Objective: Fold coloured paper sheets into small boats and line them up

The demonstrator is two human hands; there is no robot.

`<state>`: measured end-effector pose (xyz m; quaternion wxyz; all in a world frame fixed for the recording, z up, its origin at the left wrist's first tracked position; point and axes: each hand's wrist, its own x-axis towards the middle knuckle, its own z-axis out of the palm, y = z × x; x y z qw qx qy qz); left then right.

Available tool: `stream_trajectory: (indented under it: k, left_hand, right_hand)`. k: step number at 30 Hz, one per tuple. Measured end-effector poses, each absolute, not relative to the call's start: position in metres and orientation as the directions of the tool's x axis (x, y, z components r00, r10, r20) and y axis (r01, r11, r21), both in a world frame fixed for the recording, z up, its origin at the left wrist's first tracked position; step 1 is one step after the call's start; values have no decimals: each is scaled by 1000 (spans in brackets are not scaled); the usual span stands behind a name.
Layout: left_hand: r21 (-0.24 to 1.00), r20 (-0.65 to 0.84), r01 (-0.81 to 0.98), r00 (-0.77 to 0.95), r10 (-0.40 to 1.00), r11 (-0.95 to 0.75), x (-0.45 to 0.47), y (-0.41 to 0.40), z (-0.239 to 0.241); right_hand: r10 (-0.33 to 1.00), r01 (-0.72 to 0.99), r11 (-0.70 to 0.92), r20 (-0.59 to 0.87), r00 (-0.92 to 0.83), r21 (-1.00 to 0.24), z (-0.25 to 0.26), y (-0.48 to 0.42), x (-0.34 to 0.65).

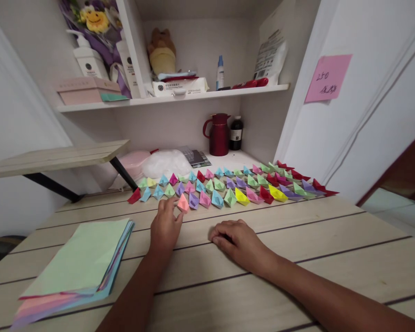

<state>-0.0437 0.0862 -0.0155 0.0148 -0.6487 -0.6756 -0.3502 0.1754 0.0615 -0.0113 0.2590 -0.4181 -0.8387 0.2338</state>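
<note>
My left hand (165, 226) is at the left end of the front row of folded paper boats. Its thumb and index finger close on the left edge of a salmon-orange paper boat (183, 203), which stands on the table. Right beside that boat is a purple paper boat (194, 201), followed by a pink paper boat (205, 199). Lower and to the right, my right hand (240, 242) rests on the tabletop, fingers curled in, with nothing visible in it.
Several rows of coloured paper boats (242, 197) spread across the back of the table (207, 295). A stack of coloured paper (79, 258) lies at left, near a raised wooden stand (55, 157). Behind are a red jug (219, 136), a dark bottle (236, 133) and a loaded shelf (180, 99).
</note>
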Motion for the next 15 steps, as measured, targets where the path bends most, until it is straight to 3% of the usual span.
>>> stream_trajectory:
  k: [6,15]
  left_hand:
    - [486,465,872,-198,863,-62,-42,86,-15]
    - [436,452,899,-190,871,-31,-40,87,-12]
  right_hand:
    - [823,582,541,237,-517,-607,-10,61,176]
    - [819,586,545,233,-524,-599,-8,60,176]
